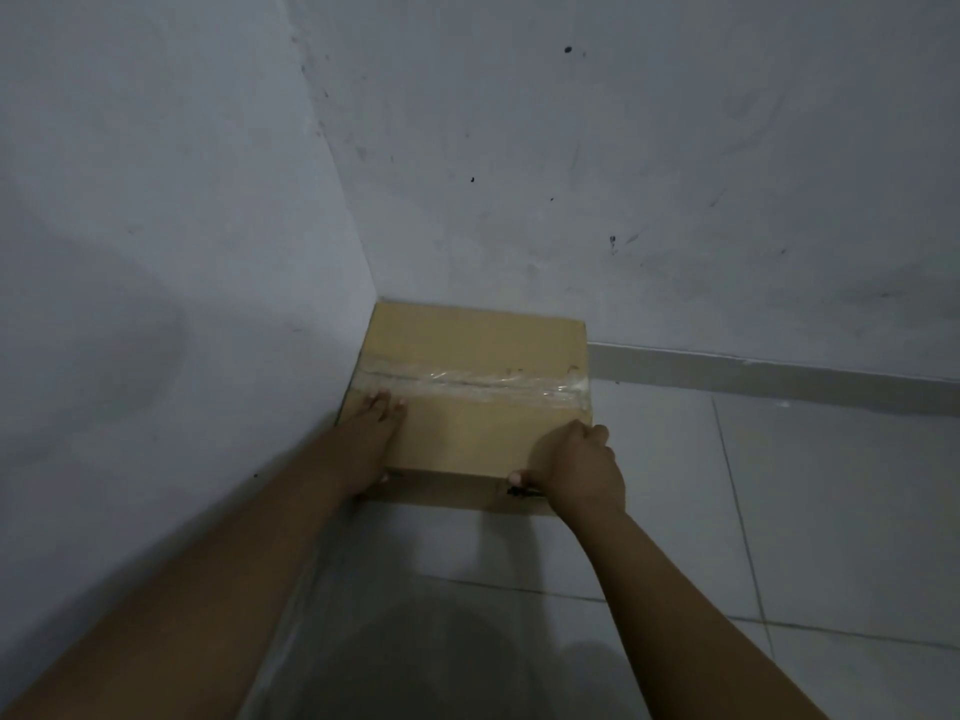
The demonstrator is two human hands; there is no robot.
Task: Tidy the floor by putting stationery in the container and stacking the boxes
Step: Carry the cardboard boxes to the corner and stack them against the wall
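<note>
Cardboard box (478,407) on the tiled floor (779,511), pushed into the corner where two pale, scuffed walls (623,174) meet, its left and far sides close against them. Strip of clear tape (467,381) running across the closed top from left to right. Left hand (376,423) lying flat on the top near the left edge, fingers straight, fingertips just short of the tape; grip open, pressing on the cardboard. Right hand (576,470) at the near right corner, fingers curled over the right edge and thumb laid along the front top edge; grip closed around that corner of the box. Both bare forearms reaching in from the bottom. Grey skirting (779,368) along the foot of the right-hand wall.
</note>
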